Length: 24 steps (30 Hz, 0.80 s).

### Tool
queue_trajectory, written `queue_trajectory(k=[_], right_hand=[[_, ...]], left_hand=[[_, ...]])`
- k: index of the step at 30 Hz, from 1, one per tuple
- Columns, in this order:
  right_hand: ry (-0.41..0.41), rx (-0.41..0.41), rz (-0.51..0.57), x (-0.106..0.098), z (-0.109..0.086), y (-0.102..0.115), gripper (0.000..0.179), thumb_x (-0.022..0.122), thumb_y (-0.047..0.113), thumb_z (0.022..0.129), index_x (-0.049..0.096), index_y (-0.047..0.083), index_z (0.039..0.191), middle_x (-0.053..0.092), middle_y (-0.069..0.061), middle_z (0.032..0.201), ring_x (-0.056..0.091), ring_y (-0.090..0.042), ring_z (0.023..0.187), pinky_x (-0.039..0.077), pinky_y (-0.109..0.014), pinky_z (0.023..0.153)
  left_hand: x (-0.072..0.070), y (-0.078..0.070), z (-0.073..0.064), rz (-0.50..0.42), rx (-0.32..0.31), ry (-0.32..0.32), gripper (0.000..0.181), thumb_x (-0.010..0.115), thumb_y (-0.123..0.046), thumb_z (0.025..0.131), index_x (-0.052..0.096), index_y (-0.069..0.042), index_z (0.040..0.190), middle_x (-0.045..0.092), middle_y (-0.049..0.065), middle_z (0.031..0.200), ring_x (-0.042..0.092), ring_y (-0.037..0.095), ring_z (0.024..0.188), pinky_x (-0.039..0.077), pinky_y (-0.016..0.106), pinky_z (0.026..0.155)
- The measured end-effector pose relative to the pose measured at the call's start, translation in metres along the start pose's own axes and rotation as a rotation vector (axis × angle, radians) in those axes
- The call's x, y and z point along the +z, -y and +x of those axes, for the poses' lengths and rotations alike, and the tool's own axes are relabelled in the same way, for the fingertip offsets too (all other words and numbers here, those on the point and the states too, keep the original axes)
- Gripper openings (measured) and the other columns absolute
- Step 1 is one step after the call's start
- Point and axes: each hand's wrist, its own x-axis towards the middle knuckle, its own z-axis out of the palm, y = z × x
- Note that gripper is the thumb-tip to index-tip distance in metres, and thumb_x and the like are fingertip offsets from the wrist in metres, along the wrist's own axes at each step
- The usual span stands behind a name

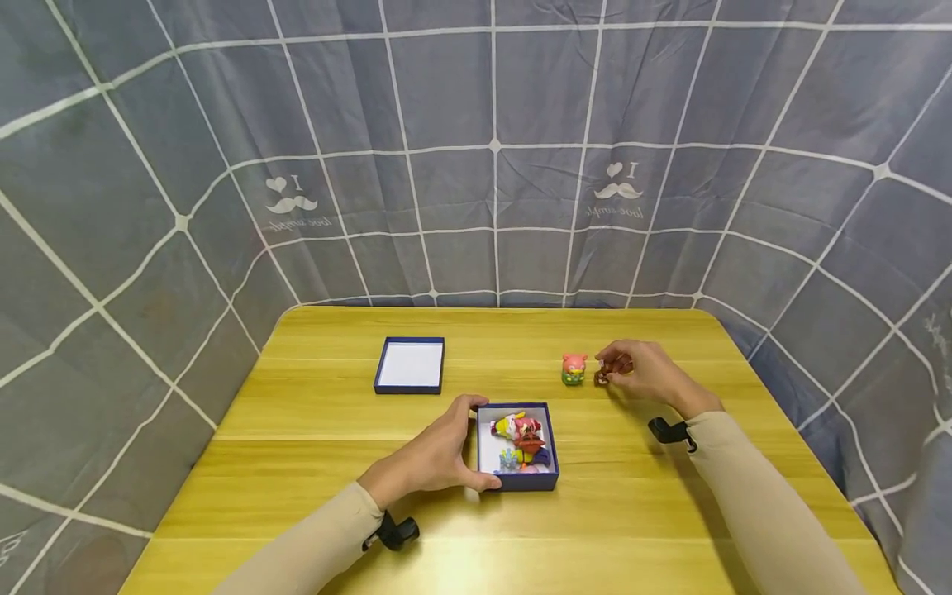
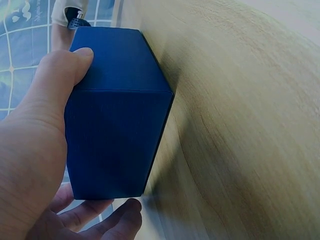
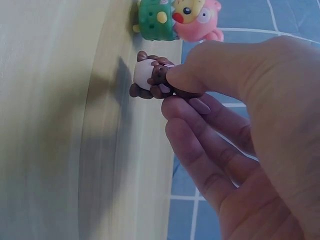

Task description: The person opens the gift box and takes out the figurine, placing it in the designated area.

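My left hand (image 1: 439, 454) holds a dark blue open box (image 1: 516, 482) at its left side, thumb at the near corner and fingers at the far one. Plain blue outer walls of this box (image 2: 117, 140) fill the left wrist view. Inside lie several colourful toy figurines (image 1: 521, 428), jumbled together. Farther right, my right hand (image 1: 650, 372) pinches a small brown and white toy figurine (image 3: 146, 75) by its upper part, between thumb and fingers. Just left of it a pink and green toy figurine (image 1: 573, 369) stands upright on the table; the right wrist view shows it sideways.
A shallow blue-rimmed lid (image 1: 409, 364) with a white inside lies behind and left of the box. Everything rests on a yellow wood-grain table (image 1: 312, 463). A grey curtain with white grid lines (image 1: 446, 190) hangs around the table's back and sides.
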Motion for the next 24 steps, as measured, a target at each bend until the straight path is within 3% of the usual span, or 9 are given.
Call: queue_trajectory(k=[11, 24], right_hand=[[0.037, 0.04, 0.017, 0.0037, 0.0004, -0.0033, 0.032, 0.079, 0.0, 0.089, 0.077, 0.005, 0.121, 0.078, -0.003, 0.099, 0.072, -0.015, 0.087, 0.06, -0.029, 0.076], [0.036, 0.014, 0.033, 0.0069, 0.0015, -0.0008, 0.033, 0.081, -0.001, 0.088, 0.076, 0.004, 0.12, 0.079, -0.005, 0.099, 0.074, -0.017, 0.088, 0.063, -0.031, 0.079]], left_hand=[[0.0002, 0.0009, -0.0001, 0.007, 0.001, 0.002, 0.123, 0.092, -0.061, 0.075, 0.025, -0.012, 0.165, 0.046, 0.015, 0.16, 0.054, 0.023, 0.14, 0.045, 0.049, 0.122], [-0.0003, 0.0005, 0.0006, 0.015, 0.006, 0.004, 0.123, 0.093, -0.059, 0.076, 0.024, -0.01, 0.165, 0.046, 0.015, 0.16, 0.055, 0.024, 0.14, 0.045, 0.049, 0.121]])
